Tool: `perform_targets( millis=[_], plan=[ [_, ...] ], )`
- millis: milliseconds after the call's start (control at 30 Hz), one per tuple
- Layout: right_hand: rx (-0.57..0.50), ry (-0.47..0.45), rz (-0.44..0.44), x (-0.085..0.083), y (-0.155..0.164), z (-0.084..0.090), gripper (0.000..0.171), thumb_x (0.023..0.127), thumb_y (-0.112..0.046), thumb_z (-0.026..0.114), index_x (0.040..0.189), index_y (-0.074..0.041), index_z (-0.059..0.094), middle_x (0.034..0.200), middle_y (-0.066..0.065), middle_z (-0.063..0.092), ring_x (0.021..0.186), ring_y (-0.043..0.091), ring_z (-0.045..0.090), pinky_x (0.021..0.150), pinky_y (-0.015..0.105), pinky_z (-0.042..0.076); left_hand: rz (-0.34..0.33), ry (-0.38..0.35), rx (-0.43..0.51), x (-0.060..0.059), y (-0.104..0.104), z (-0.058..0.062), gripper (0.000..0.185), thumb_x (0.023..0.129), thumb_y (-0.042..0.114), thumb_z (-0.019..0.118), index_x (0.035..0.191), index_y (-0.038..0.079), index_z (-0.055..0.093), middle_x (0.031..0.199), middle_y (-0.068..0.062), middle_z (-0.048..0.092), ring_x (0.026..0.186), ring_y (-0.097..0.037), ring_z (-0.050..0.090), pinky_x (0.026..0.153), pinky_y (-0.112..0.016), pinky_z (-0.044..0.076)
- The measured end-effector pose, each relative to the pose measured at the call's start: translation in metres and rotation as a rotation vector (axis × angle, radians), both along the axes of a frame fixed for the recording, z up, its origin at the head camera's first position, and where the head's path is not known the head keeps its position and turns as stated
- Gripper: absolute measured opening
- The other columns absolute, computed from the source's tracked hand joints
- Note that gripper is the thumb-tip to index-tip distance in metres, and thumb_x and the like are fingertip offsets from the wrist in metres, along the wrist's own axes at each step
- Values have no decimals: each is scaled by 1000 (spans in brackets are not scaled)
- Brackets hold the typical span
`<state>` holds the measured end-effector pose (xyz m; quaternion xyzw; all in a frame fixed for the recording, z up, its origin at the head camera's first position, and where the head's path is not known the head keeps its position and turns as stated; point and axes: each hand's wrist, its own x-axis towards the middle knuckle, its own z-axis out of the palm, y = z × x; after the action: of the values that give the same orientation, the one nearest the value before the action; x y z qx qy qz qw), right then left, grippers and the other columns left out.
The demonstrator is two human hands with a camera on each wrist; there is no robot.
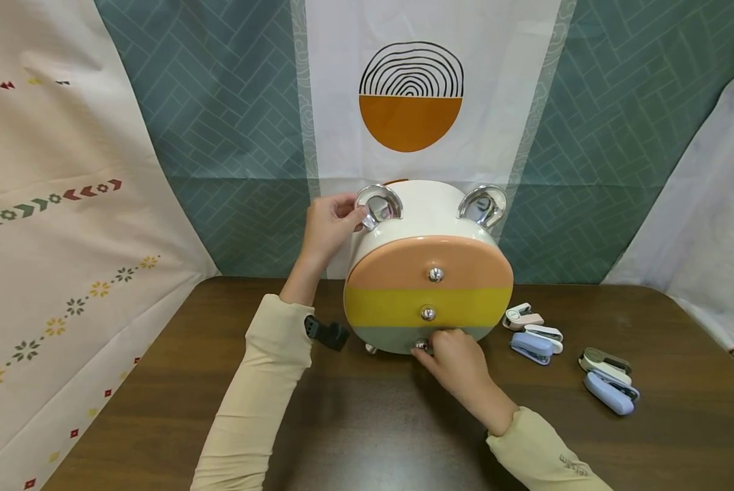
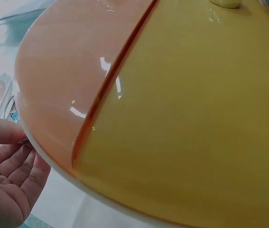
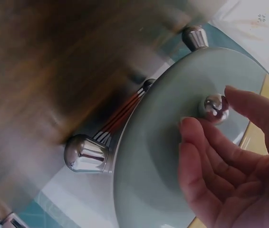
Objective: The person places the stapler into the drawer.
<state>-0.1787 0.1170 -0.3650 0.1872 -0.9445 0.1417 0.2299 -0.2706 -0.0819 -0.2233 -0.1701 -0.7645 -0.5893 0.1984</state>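
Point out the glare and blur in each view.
Head: pale glare on the table near the bottom edge; left wrist: small white glints on the orange panel and yellow panel; right wrist: the table smeared by blur, the knob and right hand clearer.

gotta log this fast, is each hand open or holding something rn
Left hand: holding the left silver ear.
Right hand: pinching the bottom silver knob.

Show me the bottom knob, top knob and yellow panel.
Bottom knob (image 3: 215,108): right wrist view, on its shiny round end.
Top knob (image 1: 435,275): head view, middle of its round front.
Yellow panel (image 2: 189,116): left wrist view, on its bare middle.
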Motion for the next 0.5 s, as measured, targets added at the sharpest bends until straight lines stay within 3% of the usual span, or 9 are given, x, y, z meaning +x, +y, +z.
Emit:
perform_targets(
  millis=[100,267,500],
  plan=[
    [8,44,-22,-1,-3,-3,46,71,-26,76,49,-15,38,45,-2,38,41,16,45,34,27,34,3,-1,9,-1,0,-1,20,84,1,59,99,-11,65,91,-24,66,78,-22,66,64,-25,56],
    [13,69,-29,0,-6,-5,51,72,-21,73,46,-17,29,44,-7,22,37,10,31,33,22,25,16,13,20,-2,1,-3,18,82,1,60,95,-11,66,89,-23,67,76,-22,66,62,-24,56],
    [-9,64,-37,0,-8,-3,47,69,-16,69,43,-16,30,44,-8,20,38,10,29,32,22,22,37,24,27,-2,3,-3,18,81,3,63,92,-10,66,86,-23,67,71,-20,65,60,-23,55]
  ],
)
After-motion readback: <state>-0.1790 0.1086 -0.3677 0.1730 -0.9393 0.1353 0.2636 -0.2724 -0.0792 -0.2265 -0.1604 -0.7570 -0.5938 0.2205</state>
